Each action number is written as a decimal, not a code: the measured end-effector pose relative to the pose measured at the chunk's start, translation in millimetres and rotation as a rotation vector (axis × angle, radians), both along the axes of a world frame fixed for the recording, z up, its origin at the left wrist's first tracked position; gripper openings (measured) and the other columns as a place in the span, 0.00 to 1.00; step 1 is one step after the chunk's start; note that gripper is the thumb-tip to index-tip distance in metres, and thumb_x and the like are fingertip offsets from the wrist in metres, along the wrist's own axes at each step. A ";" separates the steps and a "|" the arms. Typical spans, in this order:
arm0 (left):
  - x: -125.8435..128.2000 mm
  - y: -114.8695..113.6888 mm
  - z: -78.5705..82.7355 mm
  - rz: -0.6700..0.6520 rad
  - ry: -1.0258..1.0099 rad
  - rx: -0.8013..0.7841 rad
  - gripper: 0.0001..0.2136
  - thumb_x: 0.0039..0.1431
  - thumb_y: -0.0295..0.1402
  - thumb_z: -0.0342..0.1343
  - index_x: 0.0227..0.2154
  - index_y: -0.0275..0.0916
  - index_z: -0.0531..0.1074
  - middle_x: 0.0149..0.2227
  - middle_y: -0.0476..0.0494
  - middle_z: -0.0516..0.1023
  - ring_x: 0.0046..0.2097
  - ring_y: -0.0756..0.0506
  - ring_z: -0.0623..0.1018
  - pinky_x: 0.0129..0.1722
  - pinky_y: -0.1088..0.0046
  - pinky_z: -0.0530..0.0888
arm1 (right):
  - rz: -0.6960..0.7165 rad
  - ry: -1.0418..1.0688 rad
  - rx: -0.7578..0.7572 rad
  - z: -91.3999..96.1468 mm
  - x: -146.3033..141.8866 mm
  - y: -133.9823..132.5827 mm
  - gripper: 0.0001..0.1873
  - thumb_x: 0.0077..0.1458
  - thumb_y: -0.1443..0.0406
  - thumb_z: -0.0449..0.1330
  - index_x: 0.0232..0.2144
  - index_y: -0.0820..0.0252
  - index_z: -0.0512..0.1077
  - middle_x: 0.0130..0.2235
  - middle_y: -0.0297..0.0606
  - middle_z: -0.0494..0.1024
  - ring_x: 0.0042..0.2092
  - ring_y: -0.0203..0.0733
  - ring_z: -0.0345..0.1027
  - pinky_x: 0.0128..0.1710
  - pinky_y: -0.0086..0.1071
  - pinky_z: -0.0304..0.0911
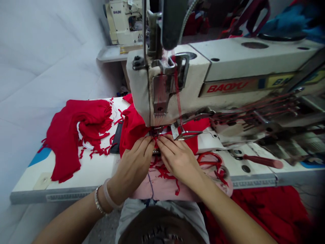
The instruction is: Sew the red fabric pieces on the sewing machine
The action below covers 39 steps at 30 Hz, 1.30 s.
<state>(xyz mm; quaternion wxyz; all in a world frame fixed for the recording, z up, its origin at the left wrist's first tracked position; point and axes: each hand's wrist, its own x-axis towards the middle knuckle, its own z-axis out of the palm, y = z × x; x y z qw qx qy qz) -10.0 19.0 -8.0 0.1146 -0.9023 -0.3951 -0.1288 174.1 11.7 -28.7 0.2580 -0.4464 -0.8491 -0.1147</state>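
Red fabric (133,127) lies under the head of a white sewing machine (175,71), spreading to both sides of the needle area. My left hand (134,166) is at the left of the presser foot (157,130), its fingers close together and pinching the cloth edge. From the right, my right hand (179,159) meets it, fingertips also closed on the fabric just in front of the foot. The two sets of fingertips are nearly touching. What lies beneath the fingers is hidden. Red threads run down the machine's front to the needles.
A red garment piece (68,135) and cut scraps lie on the left of the table (27,183). Red-handled scissors (209,159) and a red-handled screwdriver (264,161) are at the right. More red cloth (271,213) hangs below the edge. Another machine (125,22) stands behind.
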 end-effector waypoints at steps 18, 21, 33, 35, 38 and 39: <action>-10.3 15.7 -3.6 -0.126 -0.141 -0.056 0.15 0.64 0.21 0.48 0.52 0.29 0.67 0.53 0.34 0.74 0.53 0.38 0.75 0.49 0.56 0.79 | 0.032 0.324 -0.127 -5.3 -1.5 11.4 0.14 0.63 0.71 0.52 0.47 0.67 0.75 0.46 0.46 0.78 0.47 0.44 0.72 0.45 0.36 0.71; -11.6 16.8 -4.9 -0.134 -0.145 -0.057 0.16 0.63 0.21 0.49 0.53 0.29 0.67 0.55 0.33 0.73 0.54 0.38 0.75 0.50 0.57 0.78 | 0.073 0.367 -0.136 -6.6 2.3 12.4 0.14 0.62 0.72 0.54 0.47 0.68 0.75 0.47 0.47 0.78 0.48 0.45 0.72 0.48 0.39 0.72; -9.2 14.0 -8.4 -0.140 -0.115 -0.014 0.18 0.62 0.19 0.48 0.55 0.23 0.66 0.53 0.29 0.71 0.53 0.36 0.72 0.51 0.57 0.77 | 0.043 0.154 -0.027 -2.9 1.6 9.9 0.16 0.61 0.74 0.52 0.49 0.73 0.74 0.48 0.51 0.77 0.49 0.48 0.72 0.45 0.40 0.74; -6.9 11.6 -8.5 -0.140 -0.099 0.002 0.18 0.62 0.20 0.48 0.54 0.22 0.66 0.53 0.29 0.72 0.52 0.36 0.72 0.50 0.57 0.77 | 0.046 0.046 0.059 -2.7 -1.5 9.3 0.16 0.60 0.76 0.52 0.48 0.76 0.73 0.47 0.53 0.77 0.51 0.52 0.70 0.45 0.41 0.74; -4.9 10.9 -6.1 -0.144 -0.154 -0.012 0.14 0.64 0.20 0.47 0.51 0.26 0.68 0.49 0.32 0.75 0.49 0.38 0.75 0.49 0.59 0.77 | 0.084 -0.038 0.171 -3.5 -4.3 6.8 0.14 0.60 0.77 0.52 0.45 0.79 0.73 0.45 0.55 0.77 0.52 0.53 0.69 0.47 0.41 0.72; -5.9 13.1 -5.1 -0.146 -0.221 -0.043 0.13 0.64 0.20 0.46 0.49 0.28 0.69 0.47 0.34 0.76 0.48 0.41 0.75 0.48 0.61 0.77 | 0.109 -0.040 0.184 -4.3 -3.4 5.2 0.14 0.60 0.77 0.52 0.45 0.78 0.73 0.45 0.54 0.77 0.52 0.51 0.69 0.48 0.40 0.71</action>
